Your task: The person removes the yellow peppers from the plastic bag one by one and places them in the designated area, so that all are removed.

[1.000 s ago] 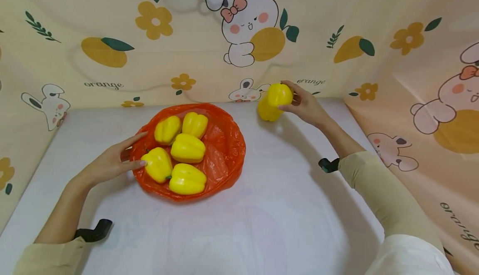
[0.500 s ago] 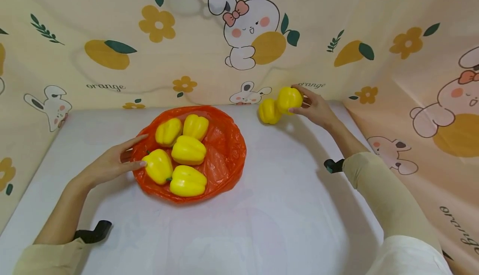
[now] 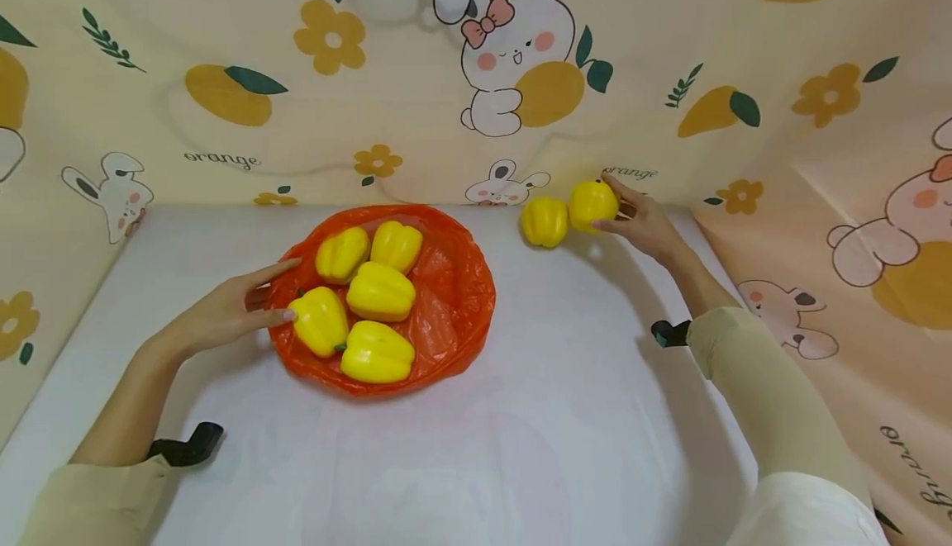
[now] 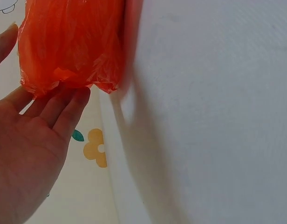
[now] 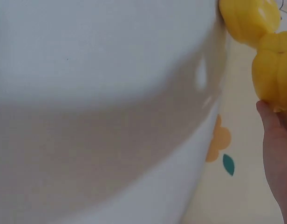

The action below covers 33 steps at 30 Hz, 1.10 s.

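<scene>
My right hand (image 3: 645, 224) holds a yellow bell pepper (image 3: 593, 204) between thumb and fingers near the back edge of the table. In the right wrist view this pepper (image 5: 276, 70) appears slightly raised off the table. Just left of it, another yellow bell pepper (image 3: 545, 222) stands on the table. My left hand (image 3: 223, 310) rests against the left side of a red plastic bag (image 3: 439, 327) with its rim spread wide. Several yellow bell peppers (image 3: 381, 291) lie in the bag. In the left wrist view, my extended fingers (image 4: 71, 114) touch the bag's crinkled side (image 4: 71, 46), thumb apart.
The white tabletop (image 3: 446, 455) stretches in front of the bag. A cream cloth (image 3: 416, 92) printed with rabbits, flowers and oranges hangs behind and at both sides. Black devices (image 3: 189, 444) sit on both wrists.
My right hand has moved right and somewhat lower with the bell pepper, from overlapping the standing pepper to beside it. My left hand stays at the bag. The head view has shifted slightly.
</scene>
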Motion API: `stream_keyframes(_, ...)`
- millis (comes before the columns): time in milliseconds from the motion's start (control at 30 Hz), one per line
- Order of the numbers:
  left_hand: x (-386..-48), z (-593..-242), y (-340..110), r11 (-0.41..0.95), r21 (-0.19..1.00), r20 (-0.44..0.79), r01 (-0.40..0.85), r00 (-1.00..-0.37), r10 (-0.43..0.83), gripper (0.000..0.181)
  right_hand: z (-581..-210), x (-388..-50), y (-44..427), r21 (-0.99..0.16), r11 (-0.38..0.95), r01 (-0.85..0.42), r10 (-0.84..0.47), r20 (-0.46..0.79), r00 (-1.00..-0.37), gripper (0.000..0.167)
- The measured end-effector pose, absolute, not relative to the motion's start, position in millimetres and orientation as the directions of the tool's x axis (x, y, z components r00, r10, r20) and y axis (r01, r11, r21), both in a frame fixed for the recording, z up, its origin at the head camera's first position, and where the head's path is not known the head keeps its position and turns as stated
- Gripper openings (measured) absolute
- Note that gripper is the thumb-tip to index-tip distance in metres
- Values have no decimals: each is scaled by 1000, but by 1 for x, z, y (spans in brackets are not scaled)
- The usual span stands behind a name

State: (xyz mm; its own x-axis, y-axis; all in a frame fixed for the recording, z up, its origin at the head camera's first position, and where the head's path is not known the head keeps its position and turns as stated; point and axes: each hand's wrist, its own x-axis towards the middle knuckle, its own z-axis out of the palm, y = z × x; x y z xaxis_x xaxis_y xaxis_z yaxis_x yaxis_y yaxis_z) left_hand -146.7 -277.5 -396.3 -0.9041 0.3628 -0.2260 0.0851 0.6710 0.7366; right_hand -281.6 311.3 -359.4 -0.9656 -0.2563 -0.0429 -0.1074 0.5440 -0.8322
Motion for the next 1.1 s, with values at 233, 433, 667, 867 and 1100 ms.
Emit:
stream_keyframes(233,-150,-395,-275,665,743,-239,75,-898,368,80,-373,-284,321,-853,516,-85,-260,-61,-964,80)
stream_keyframes(433,-150,-397,-276,635,766,-209,100,-895,394,83,-384,-288,321,-867,488,-101,-269,-39,-962,77)
stream_keyframes(667,-151,-399,-278,640,762,-209,100,-897,390,87,-391,-290,322,-885,463,-49,-241,-72,-968,74)
stream_keyframes(867,-152,-399,-277,628,770,-200,110,-894,401,87,-393,-287,321,-870,491,-37,-234,-91,-968,79)
stream_keyframes(1100,-153,-398,-278,631,769,-202,107,-895,398,86,-393,-290,318,-852,522,-42,-250,-106,-962,86)
